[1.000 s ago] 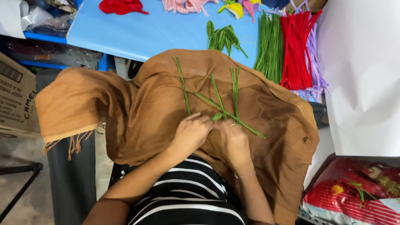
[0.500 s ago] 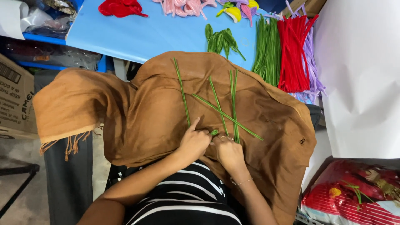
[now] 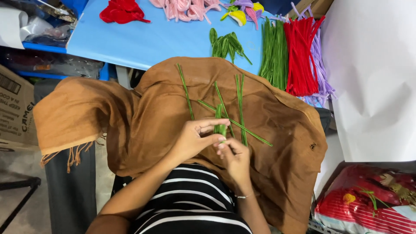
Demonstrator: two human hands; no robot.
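Observation:
A brown cloth (image 3: 143,117) covers my lap, with several loose green pipe cleaners (image 3: 241,104) lying on it. My left hand (image 3: 193,138) and my right hand (image 3: 234,156) meet at the cloth's middle. Between their fingertips they pinch a short folded green pipe cleaner piece (image 3: 220,118), which stands up from the fingers. Both hands' fingers are closed on its lower end.
A blue table (image 3: 143,34) lies ahead with bundles of green stems (image 3: 273,52), red stems (image 3: 300,56), purple stems (image 3: 320,65), green leaf shapes (image 3: 225,43), pink pieces (image 3: 186,8) and a red piece (image 3: 121,11). A cardboard box (image 3: 13,104) stands left, white paper (image 3: 372,78) right.
Both hands have shifted slightly toward me on the cloth. The folded green piece now stands up more clearly between the fingertips.

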